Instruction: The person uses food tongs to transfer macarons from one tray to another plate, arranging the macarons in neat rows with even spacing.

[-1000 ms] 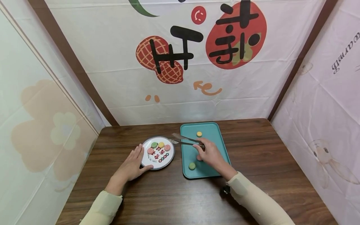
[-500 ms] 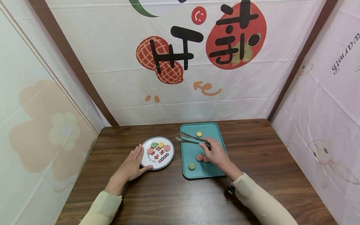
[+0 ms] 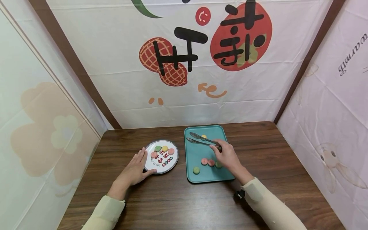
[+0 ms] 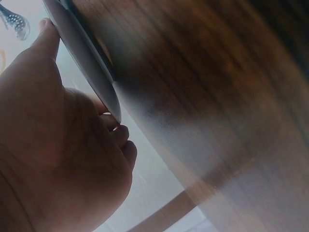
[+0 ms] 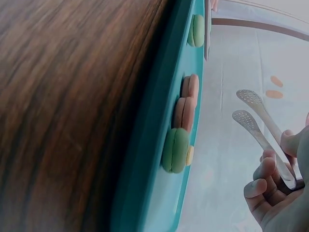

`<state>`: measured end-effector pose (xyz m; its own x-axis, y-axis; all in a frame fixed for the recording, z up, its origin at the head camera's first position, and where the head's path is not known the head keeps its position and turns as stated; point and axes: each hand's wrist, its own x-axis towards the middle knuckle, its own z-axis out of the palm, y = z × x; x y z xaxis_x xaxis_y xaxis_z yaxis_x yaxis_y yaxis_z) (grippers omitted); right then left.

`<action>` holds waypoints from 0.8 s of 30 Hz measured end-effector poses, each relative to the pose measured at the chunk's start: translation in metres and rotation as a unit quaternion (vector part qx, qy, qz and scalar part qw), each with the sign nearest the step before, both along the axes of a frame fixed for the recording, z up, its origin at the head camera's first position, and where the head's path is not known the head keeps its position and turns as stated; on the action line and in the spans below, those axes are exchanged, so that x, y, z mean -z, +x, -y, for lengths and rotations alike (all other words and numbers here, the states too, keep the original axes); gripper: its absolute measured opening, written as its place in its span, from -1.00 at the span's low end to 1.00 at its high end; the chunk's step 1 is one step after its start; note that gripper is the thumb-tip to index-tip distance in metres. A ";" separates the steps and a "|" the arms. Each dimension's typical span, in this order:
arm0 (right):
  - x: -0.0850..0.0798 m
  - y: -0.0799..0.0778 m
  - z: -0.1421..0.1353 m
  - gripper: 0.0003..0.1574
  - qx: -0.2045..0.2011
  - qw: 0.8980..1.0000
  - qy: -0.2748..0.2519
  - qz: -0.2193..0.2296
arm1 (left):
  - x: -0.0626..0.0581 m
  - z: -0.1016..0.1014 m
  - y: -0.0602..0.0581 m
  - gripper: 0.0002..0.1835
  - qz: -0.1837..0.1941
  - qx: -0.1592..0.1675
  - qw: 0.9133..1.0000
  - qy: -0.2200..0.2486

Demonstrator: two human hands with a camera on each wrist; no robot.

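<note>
My left hand (image 3: 133, 168) rests at the left rim of a round white plate (image 3: 170, 168), fingers straight along the edge and thumb at the near side. On that plate lie a green macaron (image 3: 157, 148), a yellow macaron (image 3: 164, 149) and two pink ones. My right hand (image 3: 228, 155) holds metal tongs (image 3: 198, 136) over the teal tray (image 3: 191, 156); their perforated tips (image 5: 247, 118) stand apart with nothing between them. Below the tongs, two pink macarons (image 3: 208, 162) and a green macaron (image 5: 175, 151) sit in a row. The tongs partly hide a yellow macaron (image 3: 203, 136).
Another green macaron (image 3: 196, 170) lies near the tray's front left. Plate and tray stand side by side on a brown wooden table (image 3: 178, 204), with a narrow gap between them. A printed white cloth (image 3: 129, 108) hangs behind the table's back edge, with more cloth on both sides.
My right hand has drawn the tongs right, from the plate's edge to over the tray, uncovering the pink macarons and a green one. The left hand and plate have stayed put.
</note>
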<state>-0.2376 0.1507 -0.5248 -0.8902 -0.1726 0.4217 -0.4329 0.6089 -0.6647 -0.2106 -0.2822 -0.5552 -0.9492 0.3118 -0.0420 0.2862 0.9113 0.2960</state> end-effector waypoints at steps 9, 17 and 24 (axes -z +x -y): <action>0.002 -0.002 -0.013 -0.57 0.013 1.000 0.000 0.001 | -0.001 -0.002 0.000 0.24 0.011 0.000 1.000 0.001; 0.005 -0.002 -0.024 -0.55 0.024 1.000 0.000 0.015 | -0.002 -0.001 0.001 0.22 0.008 -0.002 1.000 -0.001; 0.006 -0.003 -0.034 -0.50 0.039 0.999 0.009 0.023 | 0.000 0.000 0.000 0.26 0.015 -0.004 1.000 0.001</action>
